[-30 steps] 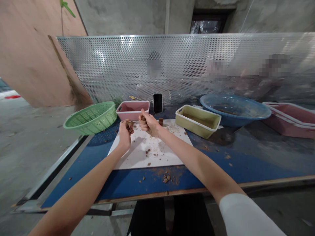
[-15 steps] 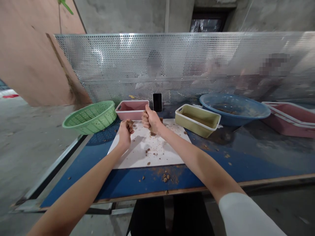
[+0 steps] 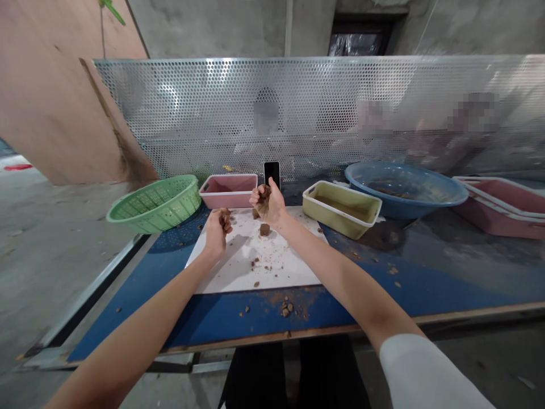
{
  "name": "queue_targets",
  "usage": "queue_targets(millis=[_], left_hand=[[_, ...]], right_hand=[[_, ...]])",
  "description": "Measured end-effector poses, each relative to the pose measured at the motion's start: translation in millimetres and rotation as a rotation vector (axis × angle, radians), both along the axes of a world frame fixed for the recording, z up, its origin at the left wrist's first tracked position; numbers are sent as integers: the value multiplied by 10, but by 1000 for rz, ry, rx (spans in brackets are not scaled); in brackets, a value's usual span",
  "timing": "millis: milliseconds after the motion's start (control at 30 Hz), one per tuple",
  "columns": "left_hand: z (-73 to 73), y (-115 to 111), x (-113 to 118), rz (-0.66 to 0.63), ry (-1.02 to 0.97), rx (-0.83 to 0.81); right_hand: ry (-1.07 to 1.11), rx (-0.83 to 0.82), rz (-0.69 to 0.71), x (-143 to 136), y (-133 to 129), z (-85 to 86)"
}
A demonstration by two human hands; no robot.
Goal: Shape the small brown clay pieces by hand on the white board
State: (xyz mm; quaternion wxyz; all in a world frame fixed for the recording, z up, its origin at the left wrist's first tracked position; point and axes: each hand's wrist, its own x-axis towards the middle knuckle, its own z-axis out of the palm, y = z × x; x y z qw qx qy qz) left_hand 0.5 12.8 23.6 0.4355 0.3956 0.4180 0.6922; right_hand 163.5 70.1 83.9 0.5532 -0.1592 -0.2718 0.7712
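Observation:
My left hand (image 3: 217,230) is curled around a brown clay-like lump (image 3: 224,218) above the left side of a white board (image 3: 238,267). Farther right, my right hand (image 3: 272,207) is raised and turned palm inward, with another dark brown clay-like lump (image 3: 263,193) in its bent fingers. Below it on the board sits a small brown block (image 3: 264,229). A second brown piece (image 3: 256,213) lies behind, partly covered by the right hand. Crumbs (image 3: 267,267) are scattered over the board.
Behind the board stand a pink bin (image 3: 229,199) and a phone (image 3: 272,169). A green basket (image 3: 157,210) is at left. To the right are a yellow-green bin (image 3: 336,218) with brownish contents, a blue basin (image 3: 409,207) and stacked pink bins (image 3: 494,213). Crumbs lie near the table's front edge.
My right hand has turned from a fist to a more opened palm, showing the lump in it, and shifted slightly right. The block below shows more fully. My left hand has barely moved.

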Motion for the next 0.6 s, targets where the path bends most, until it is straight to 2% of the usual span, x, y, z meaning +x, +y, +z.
queue_targets(millis=[200, 367, 433, 600], left_hand=[[-16, 1, 11, 3, -28, 0], [-44, 29, -18, -12, -92, -33], [-62, 48, -32, 19, -50, -23], [-100, 59, -50, 116, 200, 47]], right_hand=[[-75, 86, -13, 80, 2, 41], [-111, -1, -43, 77, 22, 65], [-144, 10, -11, 68, 12, 72], [-136, 85, 130, 40, -49, 90]])
